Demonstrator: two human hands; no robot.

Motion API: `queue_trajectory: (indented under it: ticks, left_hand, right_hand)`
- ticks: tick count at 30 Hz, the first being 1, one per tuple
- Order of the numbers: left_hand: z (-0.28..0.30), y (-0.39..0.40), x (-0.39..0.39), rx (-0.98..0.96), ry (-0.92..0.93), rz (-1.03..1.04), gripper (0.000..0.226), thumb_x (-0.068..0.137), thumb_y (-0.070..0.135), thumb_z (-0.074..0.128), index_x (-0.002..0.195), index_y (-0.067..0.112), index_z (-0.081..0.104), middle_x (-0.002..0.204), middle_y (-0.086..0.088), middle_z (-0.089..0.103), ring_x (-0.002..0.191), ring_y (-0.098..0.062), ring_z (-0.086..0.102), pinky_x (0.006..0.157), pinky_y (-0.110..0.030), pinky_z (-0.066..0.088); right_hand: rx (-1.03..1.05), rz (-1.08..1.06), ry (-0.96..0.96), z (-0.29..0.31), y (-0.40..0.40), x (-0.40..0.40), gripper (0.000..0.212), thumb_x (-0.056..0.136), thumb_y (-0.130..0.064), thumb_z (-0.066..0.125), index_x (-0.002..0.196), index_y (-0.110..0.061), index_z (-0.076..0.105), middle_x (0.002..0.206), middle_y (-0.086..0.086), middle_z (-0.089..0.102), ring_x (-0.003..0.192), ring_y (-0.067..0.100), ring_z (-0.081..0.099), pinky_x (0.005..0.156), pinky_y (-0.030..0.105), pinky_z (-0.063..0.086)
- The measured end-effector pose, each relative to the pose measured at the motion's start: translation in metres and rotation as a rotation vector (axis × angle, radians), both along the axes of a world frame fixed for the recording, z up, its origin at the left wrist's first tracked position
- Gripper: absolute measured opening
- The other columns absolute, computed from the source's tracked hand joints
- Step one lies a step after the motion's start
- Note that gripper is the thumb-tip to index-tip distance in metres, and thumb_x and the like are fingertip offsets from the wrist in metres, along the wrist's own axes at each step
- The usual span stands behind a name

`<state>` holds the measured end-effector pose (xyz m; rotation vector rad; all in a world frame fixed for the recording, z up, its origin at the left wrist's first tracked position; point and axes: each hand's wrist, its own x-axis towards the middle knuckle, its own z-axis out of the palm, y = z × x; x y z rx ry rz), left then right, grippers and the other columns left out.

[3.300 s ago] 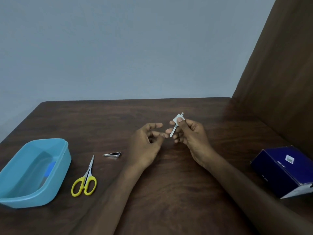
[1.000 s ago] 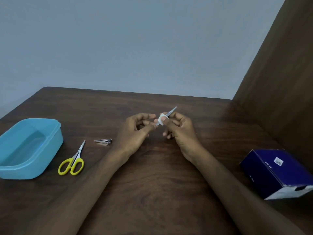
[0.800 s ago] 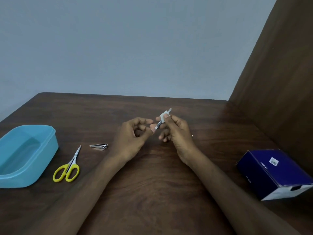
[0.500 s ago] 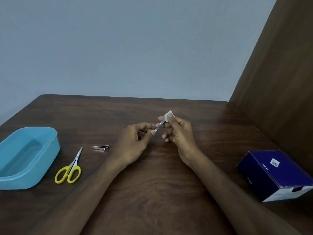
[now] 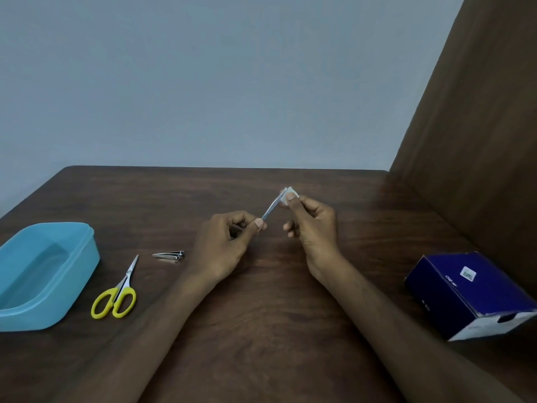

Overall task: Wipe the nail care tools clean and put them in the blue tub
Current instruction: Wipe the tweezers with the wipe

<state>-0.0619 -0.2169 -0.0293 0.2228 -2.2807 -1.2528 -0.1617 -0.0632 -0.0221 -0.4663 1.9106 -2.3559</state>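
My left hand (image 5: 225, 242) pinches the lower end of a slim metal tool (image 5: 270, 209) that slants up to the right above the table. My right hand (image 5: 312, 228) pinches a small white wipe (image 5: 289, 194) folded round the tool's upper tip. Yellow-handled scissors (image 5: 117, 292) lie on the table to the left. A metal nail clipper (image 5: 169, 255) lies just left of my left wrist. The blue tub (image 5: 69, 283) stands at the far left edge; I cannot make out what is inside it.
The dark wooden table (image 5: 261, 330) ends at a grey wall behind. A brown panel (image 5: 479, 141) rises along the right side. A dark blue cardboard box (image 5: 470, 292) lies at the right, near my right forearm.
The wipe in my right hand has slid up the tool from near my left fingers to its upper tip. The camera view shifted slightly; scissors, clipper and tub stayed put.
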Motion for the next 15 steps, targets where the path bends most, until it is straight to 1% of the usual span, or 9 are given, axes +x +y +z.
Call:
queue_trajectory:
  ticks: [2, 5, 7, 10, 15]
  left_hand:
    - [0.0009, 0.0005, 0.0004, 0.012, 0.008, 0.002, 0.018, 0.101, 0.034, 0.073, 0.088, 0.03, 0.083, 0.073, 0.022, 0.074, 0.063, 0.005, 0.061, 0.059, -0.012, 0.042]
    - [0.0013, 0.0007, 0.0011, -0.005, 0.005, 0.001, 0.017, 0.101, 0.035, 0.074, 0.087, 0.031, 0.083, 0.076, 0.02, 0.075, 0.066, 0.004, 0.063, 0.06, -0.012, 0.043]
    - [0.0003, 0.0002, 0.0007, -0.009, 0.007, 0.001, 0.016, 0.1, 0.036, 0.074, 0.087, 0.033, 0.083, 0.076, 0.019, 0.076, 0.066, 0.003, 0.063, 0.059, -0.013, 0.043]
    - [-0.0008, 0.0001, 0.0002, -0.026, 0.006, 0.007, 0.013, 0.098, 0.036, 0.076, 0.088, 0.033, 0.084, 0.076, 0.017, 0.076, 0.065, 0.0, 0.063, 0.059, -0.016, 0.045]
    - [-0.0009, -0.0011, -0.0007, -0.056, -0.009, 0.014, 0.013, 0.097, 0.039, 0.076, 0.088, 0.034, 0.084, 0.078, 0.013, 0.078, 0.074, -0.011, 0.071, 0.067, -0.032, 0.053]
  right_hand:
    - [-0.067, -0.074, -0.048, 0.0012, 0.0007, -0.0037, 0.017, 0.099, -0.021, 0.076, 0.108, -0.007, 0.081, 0.099, -0.001, 0.083, 0.049, 0.007, 0.055, 0.046, 0.02, 0.043]
    - [-0.114, -0.115, -0.089, 0.0037, 0.0026, -0.0052, 0.011, 0.093, -0.019, 0.082, 0.101, -0.011, 0.08, 0.098, 0.001, 0.083, 0.046, 0.007, 0.053, 0.043, 0.019, 0.042]
    - [-0.117, -0.121, -0.088, 0.0057, 0.0027, -0.0039, 0.009, 0.093, -0.02, 0.083, 0.097, -0.013, 0.078, 0.098, 0.0, 0.083, 0.045, 0.007, 0.052, 0.042, 0.02, 0.041]
    - [-0.113, -0.121, -0.074, 0.0075, 0.0012, -0.0023, 0.008, 0.096, -0.019, 0.08, 0.098, -0.013, 0.076, 0.09, -0.006, 0.081, 0.043, 0.005, 0.05, 0.04, 0.019, 0.036]
    - [-0.102, -0.068, -0.063, 0.0101, 0.0005, 0.0008, 0.007, 0.098, -0.018, 0.076, 0.101, -0.011, 0.077, 0.084, -0.007, 0.077, 0.044, 0.006, 0.05, 0.039, 0.019, 0.034]
